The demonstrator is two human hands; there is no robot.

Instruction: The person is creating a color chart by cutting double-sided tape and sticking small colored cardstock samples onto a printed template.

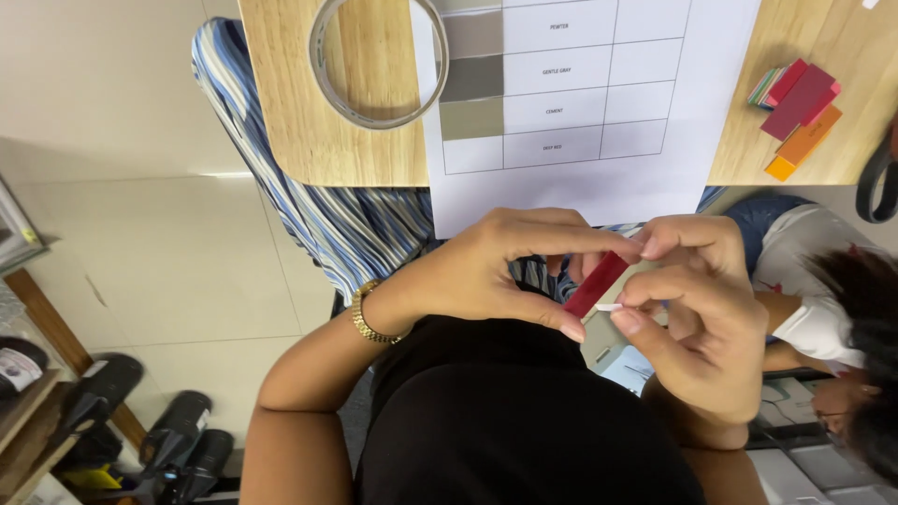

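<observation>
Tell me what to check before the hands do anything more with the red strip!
1. Left hand grips the red strip between thumb and fingers: ok.
2. Right hand pinches a small white tab at the strip's lower edge: ok.
3. Whether the tab is peeling loose or stuck fast: cannot tell.
4. Strip held over the lap, off the table: ok, though a drop would fall to the floor.
5. Chart lies flat, its lower edge hanging over the table edge: not ok.
6. Stack of colour pieces and tape roll sit on the table, clear of both hands: ok.
</observation>
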